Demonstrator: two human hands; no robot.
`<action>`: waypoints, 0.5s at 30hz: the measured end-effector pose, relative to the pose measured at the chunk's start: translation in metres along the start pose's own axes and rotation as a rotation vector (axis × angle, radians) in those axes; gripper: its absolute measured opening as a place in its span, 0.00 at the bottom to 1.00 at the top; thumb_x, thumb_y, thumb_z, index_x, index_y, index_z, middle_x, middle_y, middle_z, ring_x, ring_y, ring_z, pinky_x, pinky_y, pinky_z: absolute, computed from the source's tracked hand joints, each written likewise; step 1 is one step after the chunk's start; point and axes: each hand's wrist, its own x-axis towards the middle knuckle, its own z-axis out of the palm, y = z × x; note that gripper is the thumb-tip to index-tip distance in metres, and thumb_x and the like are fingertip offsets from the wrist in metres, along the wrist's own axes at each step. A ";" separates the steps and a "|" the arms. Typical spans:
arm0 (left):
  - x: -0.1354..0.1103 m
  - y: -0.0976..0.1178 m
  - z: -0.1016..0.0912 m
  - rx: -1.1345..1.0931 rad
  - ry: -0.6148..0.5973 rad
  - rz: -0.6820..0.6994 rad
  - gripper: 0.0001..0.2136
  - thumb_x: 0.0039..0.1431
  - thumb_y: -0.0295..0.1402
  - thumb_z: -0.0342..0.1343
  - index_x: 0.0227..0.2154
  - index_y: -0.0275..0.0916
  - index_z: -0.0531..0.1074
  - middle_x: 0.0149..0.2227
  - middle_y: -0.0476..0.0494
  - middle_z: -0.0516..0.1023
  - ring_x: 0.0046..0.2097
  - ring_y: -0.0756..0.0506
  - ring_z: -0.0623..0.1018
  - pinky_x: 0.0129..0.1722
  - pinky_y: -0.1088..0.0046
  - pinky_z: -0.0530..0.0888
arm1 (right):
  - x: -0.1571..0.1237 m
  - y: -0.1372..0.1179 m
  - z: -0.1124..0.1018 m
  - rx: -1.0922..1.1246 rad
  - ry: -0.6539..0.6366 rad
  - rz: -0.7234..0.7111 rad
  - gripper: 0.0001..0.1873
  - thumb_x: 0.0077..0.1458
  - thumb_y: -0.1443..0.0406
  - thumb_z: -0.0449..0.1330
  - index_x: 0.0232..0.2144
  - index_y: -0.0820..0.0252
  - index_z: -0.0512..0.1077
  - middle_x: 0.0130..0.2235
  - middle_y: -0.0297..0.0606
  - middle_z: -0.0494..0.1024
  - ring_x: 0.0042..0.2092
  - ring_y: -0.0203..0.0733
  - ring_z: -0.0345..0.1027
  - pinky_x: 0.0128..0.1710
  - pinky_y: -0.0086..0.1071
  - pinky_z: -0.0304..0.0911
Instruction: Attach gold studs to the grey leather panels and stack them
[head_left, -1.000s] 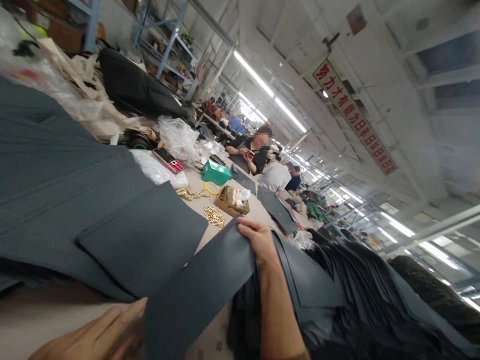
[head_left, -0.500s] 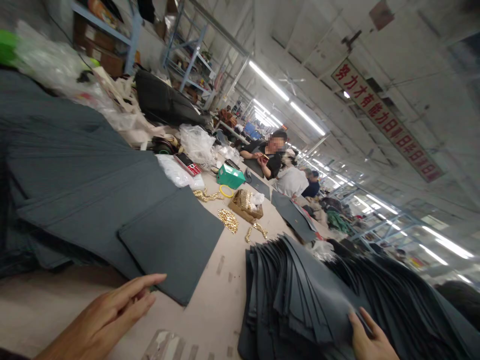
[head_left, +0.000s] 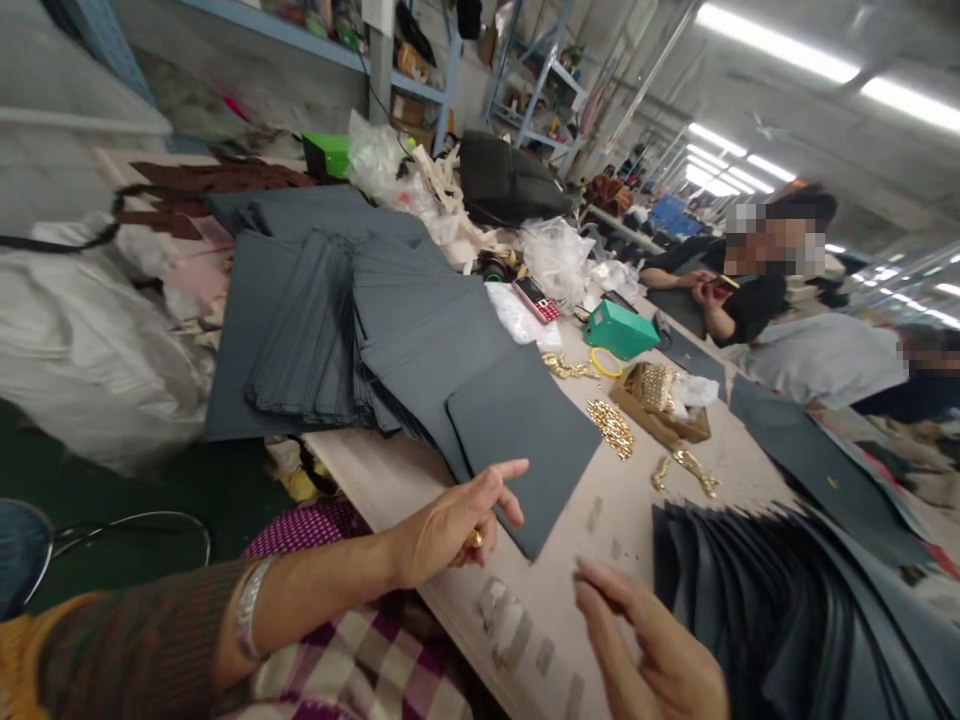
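Across the middle of view, table: pale top, bearing dark sheets on two sides; clock read with twelve at the top of view.
Left pile: flat, overlapping dark sheets, spread like a fan; lies at eleven to twelve o'clock from the left hand.
Right pile: dark sheets in a close, curving row; lies at about three o'clock from the right hand, just beside it. Contact cannot be told.
Top sheet: flat, on the left pile's end nearest the right hand; long axis appears to run from eleven to five o'clock.
Bearing of top sheet: between one and two o'clock from the left hand; ten to eleven o'clock from the right hand.
Nearer hand: left; its fingertips overlap the sheet's near edge in view. Whether they touch or hover cannot be told.
Left hand: index extended, other fingers part curled; nothing seen in its grasp.
Right hand: thumb and fingers parted by a narrow gap, nothing seen between; short of the sheet's near corner, bare table between.
Hands: apart from each other.
Green carton: between one and two o'clock from the top sheet.
Box: about three o'clock from the top sheet.
Gold pieces: loose heap, just beside the sheet's three o'clock corner.
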 end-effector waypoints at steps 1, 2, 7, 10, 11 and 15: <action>0.001 0.000 -0.001 -0.033 -0.004 -0.008 0.34 0.63 0.61 0.37 0.64 0.44 0.56 0.44 0.43 0.69 0.25 0.54 0.66 0.20 0.79 0.60 | 0.008 -0.011 0.017 0.035 -0.060 -0.095 0.10 0.54 0.63 0.63 0.40 0.50 0.80 0.37 0.37 0.82 0.36 0.44 0.77 0.37 0.32 0.74; 0.002 0.001 -0.002 -0.091 0.000 -0.021 0.34 0.64 0.61 0.37 0.63 0.43 0.57 0.44 0.43 0.69 0.26 0.54 0.67 0.21 0.79 0.61 | 0.015 -0.020 0.032 0.068 -0.103 -0.169 0.12 0.54 0.65 0.63 0.42 0.52 0.79 0.37 0.38 0.82 0.34 0.42 0.76 0.35 0.31 0.73; 0.009 0.014 -0.009 -0.464 0.158 -0.054 0.29 0.68 0.54 0.35 0.55 0.34 0.65 0.39 0.43 0.71 0.25 0.54 0.68 0.22 0.78 0.62 | 0.023 -0.038 0.081 0.165 -0.080 -0.083 0.24 0.51 0.64 0.66 0.52 0.57 0.71 0.40 0.40 0.80 0.32 0.39 0.74 0.32 0.32 0.73; 0.010 0.022 -0.011 -0.580 0.244 0.012 0.27 0.69 0.50 0.35 0.51 0.32 0.68 0.36 0.42 0.72 0.24 0.53 0.68 0.21 0.78 0.62 | 0.015 -0.038 0.101 0.274 -0.026 0.083 0.24 0.49 0.63 0.68 0.49 0.58 0.70 0.39 0.40 0.80 0.31 0.39 0.75 0.33 0.31 0.74; 0.011 0.024 -0.011 -0.614 0.259 0.028 0.26 0.70 0.49 0.36 0.50 0.32 0.68 0.36 0.42 0.72 0.24 0.53 0.69 0.21 0.78 0.63 | 0.013 -0.038 0.107 0.323 -0.020 0.118 0.21 0.49 0.63 0.68 0.46 0.59 0.70 0.38 0.39 0.80 0.32 0.39 0.76 0.33 0.30 0.74; 0.011 0.024 -0.010 -0.718 0.266 0.045 0.24 0.70 0.47 0.38 0.48 0.33 0.70 0.35 0.43 0.72 0.26 0.52 0.70 0.25 0.77 0.67 | 0.010 -0.041 0.124 0.478 0.021 0.167 0.09 0.55 0.62 0.64 0.38 0.59 0.73 0.35 0.39 0.80 0.36 0.40 0.77 0.35 0.28 0.73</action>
